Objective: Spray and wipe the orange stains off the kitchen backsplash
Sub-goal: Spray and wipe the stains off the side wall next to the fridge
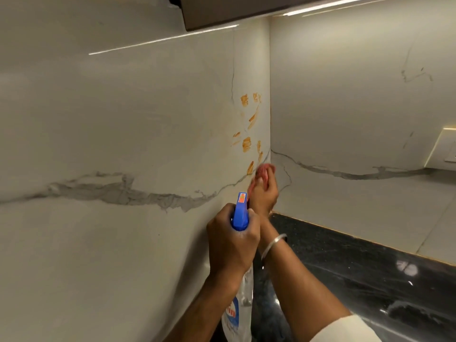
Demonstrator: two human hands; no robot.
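With the spray bottle (pixel 240 213) clasped in the left hand (pixel 233 240) and a pink cloth (pixel 265 169) clutched in the right hand (pixel 262 193), the orange stains (pixel 246 144) could be smeared toward the backsplash (pixel 123 119) corner if wiped dry.

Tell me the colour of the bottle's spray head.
Blue spray head, with a small orange label near its tip; head view.

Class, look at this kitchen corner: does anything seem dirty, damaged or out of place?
Orange stains smear the backsplash left of the corner, odd against the otherwise clean marble. The right hand holds a pink cloth beside the lowest stain; the left hand grips the spray bottle.
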